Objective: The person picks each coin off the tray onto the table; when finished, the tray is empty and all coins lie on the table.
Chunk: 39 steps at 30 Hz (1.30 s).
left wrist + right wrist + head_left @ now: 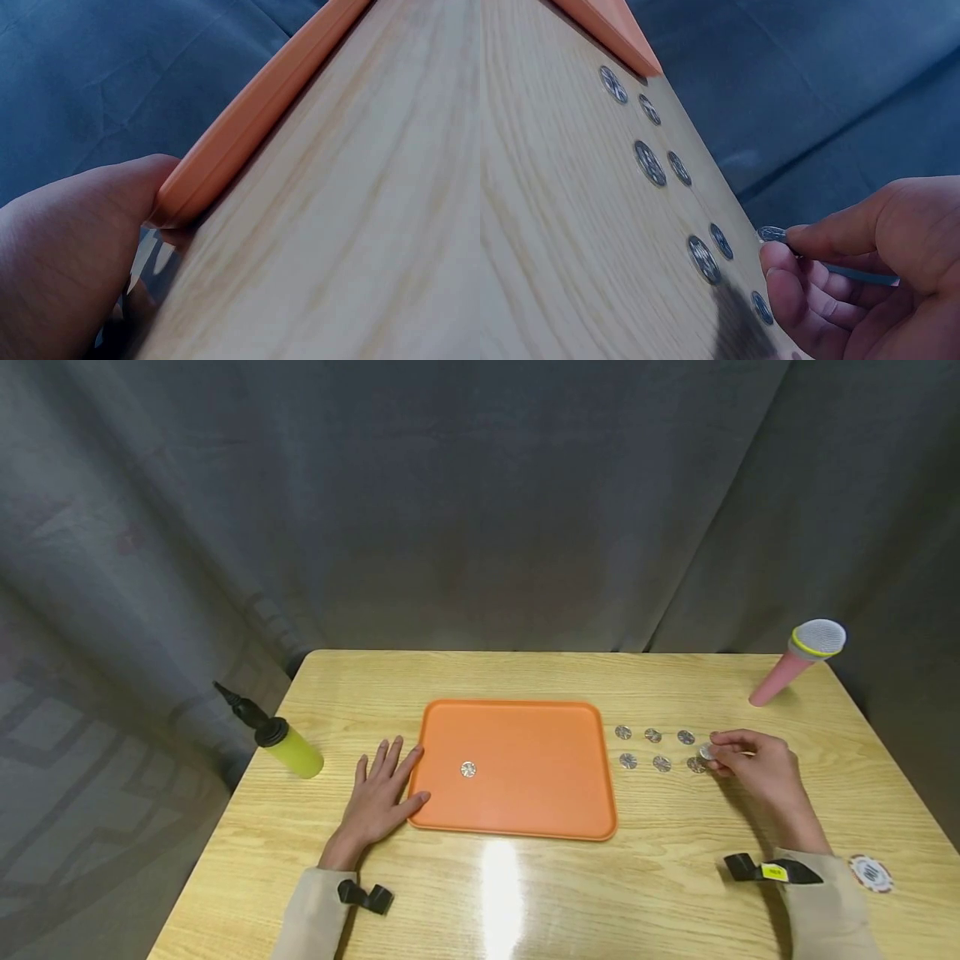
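My right hand (761, 768) pinches a silver coin (772, 234) between thumb and fingertips, just above the table. Below and left of it, several more coins (662, 764) lie flat in two rows to the right of an orange tray (525, 810). One coin (762, 307) lies close under the fingers in the right wrist view. My left hand (378, 797) rests at the tray's left side with fingers spread, its thumb (112, 191) touching the tray corner. A single coin (468, 769) lies inside the tray, left of its middle.
A pink toy microphone (783, 677) with a grey head stands at the back right. At the left edge is a yellow-green pump (297, 752) with a black nozzle. A poker chip (871, 873) lies beside the right sleeve. Dark curtain (480, 510) hangs behind the table.
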Motion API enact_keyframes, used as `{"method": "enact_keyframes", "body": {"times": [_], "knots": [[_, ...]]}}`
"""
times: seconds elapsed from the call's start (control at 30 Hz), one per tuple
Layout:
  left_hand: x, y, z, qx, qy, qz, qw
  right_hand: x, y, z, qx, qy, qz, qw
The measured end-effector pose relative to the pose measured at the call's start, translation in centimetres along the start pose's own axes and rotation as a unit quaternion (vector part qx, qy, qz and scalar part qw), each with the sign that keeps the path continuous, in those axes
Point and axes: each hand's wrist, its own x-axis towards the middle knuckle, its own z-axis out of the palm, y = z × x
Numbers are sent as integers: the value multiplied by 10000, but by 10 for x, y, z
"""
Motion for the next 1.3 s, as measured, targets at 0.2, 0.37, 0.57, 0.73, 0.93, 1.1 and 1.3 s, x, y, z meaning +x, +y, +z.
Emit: {"method": "enact_keyframes", "body": {"times": [0.2, 0.37, 0.57, 0.73, 0.93, 1.1, 1.3], "knots": [[0, 0, 0, -6, -18, -19, 10000, -1, 9, -10, -160, 124, 262, 9995], [0, -1, 0, -19, -10, -2, 10000, -2, 15, -17, -186, 69, 675, 9975], [0, -1, 1, -6, -51, -27, 10000, -2, 20, -19, -467, -93, 832, 9954], [0, -1, 0, -16, -88, -50, 9999, -3, 22, -18, -1042, -25, 611, 9927], [0, -1, 0, -2, -74, -42, 10000, -5, 22, -17, -1843, 224, 187, 9824], [0, -2, 0, -14, -100, -57, 9999, -4, 19, -13, -2023, 187, 142, 9791], [0, -2, 0, -2, -91, -40, 10000, -4, 16, -11, -2140, 160, 240, 9764]]}}
